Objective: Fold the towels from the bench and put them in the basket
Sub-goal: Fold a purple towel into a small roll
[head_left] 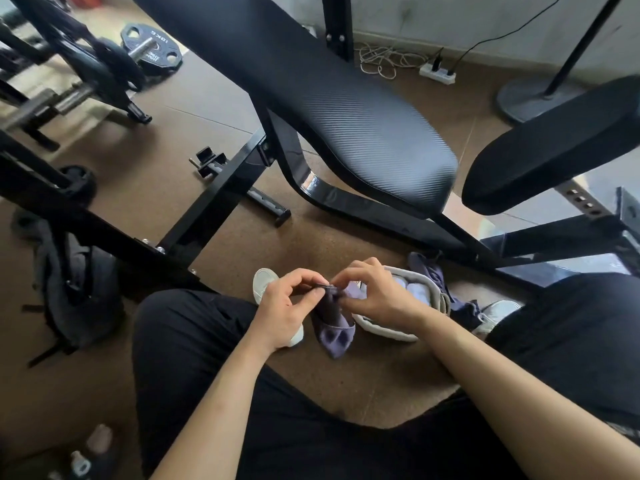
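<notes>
A small purple towel [334, 329] hangs between my hands, low over the floor in front of my knees. My left hand [287, 306] pinches its top edge from the left. My right hand [374, 292] pinches the same edge from the right, fingertips almost touching the left ones. Just right of the towel sits a light grey basket [388, 332] with pale folded towels [415, 292] inside. Another purple cloth [429, 271] lies behind the basket, under the bench frame. The black padded bench [311, 84] stretches across the upper middle with no towel on it.
The bench's black steel frame [214, 199] crosses the brown floor ahead. A second black pad [554, 143] is at right. Barbell plates [152, 50] lie at upper left, a dark bag [69, 292] at left, a power strip [438, 72] and stand base [533, 102] at upper right.
</notes>
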`<state>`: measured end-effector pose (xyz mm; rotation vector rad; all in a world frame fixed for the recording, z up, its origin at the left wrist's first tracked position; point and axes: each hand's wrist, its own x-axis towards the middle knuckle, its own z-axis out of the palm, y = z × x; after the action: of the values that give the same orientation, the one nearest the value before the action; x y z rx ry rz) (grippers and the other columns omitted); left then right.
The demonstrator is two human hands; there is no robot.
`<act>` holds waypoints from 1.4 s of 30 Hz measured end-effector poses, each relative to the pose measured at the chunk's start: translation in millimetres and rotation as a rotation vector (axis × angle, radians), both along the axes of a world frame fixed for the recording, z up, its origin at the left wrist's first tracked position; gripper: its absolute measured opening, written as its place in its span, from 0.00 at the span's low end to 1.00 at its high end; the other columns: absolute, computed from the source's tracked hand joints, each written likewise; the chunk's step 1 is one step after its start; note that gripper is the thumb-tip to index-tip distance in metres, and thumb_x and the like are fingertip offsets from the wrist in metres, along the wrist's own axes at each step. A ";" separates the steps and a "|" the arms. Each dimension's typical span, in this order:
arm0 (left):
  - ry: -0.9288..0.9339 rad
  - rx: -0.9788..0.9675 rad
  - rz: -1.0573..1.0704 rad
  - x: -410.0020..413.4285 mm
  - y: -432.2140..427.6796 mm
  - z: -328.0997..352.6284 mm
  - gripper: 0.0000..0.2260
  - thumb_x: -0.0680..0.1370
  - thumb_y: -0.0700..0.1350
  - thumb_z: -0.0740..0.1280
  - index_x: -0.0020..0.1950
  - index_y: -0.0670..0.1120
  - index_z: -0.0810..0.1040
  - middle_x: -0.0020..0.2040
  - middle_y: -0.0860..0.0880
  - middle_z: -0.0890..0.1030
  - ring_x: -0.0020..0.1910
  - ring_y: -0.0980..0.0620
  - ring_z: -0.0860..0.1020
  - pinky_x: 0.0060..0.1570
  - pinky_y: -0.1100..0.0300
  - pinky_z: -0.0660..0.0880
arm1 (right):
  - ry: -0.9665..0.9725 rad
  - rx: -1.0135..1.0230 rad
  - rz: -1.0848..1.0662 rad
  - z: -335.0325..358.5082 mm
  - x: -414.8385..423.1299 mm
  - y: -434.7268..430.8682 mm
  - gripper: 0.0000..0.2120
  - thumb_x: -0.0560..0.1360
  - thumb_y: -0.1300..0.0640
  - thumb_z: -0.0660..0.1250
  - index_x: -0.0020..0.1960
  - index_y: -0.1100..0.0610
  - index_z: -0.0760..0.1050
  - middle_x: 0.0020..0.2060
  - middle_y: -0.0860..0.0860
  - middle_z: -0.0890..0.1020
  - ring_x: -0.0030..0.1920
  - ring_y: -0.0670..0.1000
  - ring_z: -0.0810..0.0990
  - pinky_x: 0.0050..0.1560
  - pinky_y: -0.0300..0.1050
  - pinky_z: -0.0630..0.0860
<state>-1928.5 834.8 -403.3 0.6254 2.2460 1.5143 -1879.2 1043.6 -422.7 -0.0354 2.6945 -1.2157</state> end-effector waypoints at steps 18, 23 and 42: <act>-0.107 0.278 0.260 -14.0 -5.6 -1.7 0.07 0.82 0.35 0.65 0.54 0.45 0.79 0.50 0.44 0.85 0.53 0.46 0.83 0.54 0.59 0.79 | -0.227 0.037 0.027 -31.3 12.9 13.8 0.08 0.72 0.57 0.73 0.47 0.45 0.81 0.42 0.42 0.83 0.45 0.42 0.81 0.51 0.38 0.76; -0.126 0.323 0.369 -21.3 -6.9 -5.5 0.06 0.79 0.44 0.66 0.52 0.53 0.81 0.52 0.44 0.84 0.55 0.44 0.82 0.57 0.53 0.79 | -0.222 0.156 -0.050 -46.0 11.8 15.0 0.05 0.74 0.52 0.71 0.43 0.42 0.79 0.40 0.39 0.78 0.46 0.44 0.75 0.54 0.46 0.70; -0.183 0.198 0.706 -38.2 -16.2 -33.7 0.06 0.83 0.38 0.65 0.53 0.47 0.81 0.52 0.46 0.84 0.52 0.52 0.83 0.49 0.64 0.78 | -0.055 0.489 -0.305 -42.5 16.0 67.0 0.14 0.73 0.55 0.71 0.59 0.48 0.78 0.45 0.47 0.86 0.52 0.55 0.81 0.53 0.51 0.74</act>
<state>-1966.7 818.6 -437.0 -0.3039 2.3002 2.0222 -1863.2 1110.6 -465.3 0.4814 2.9388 -0.5709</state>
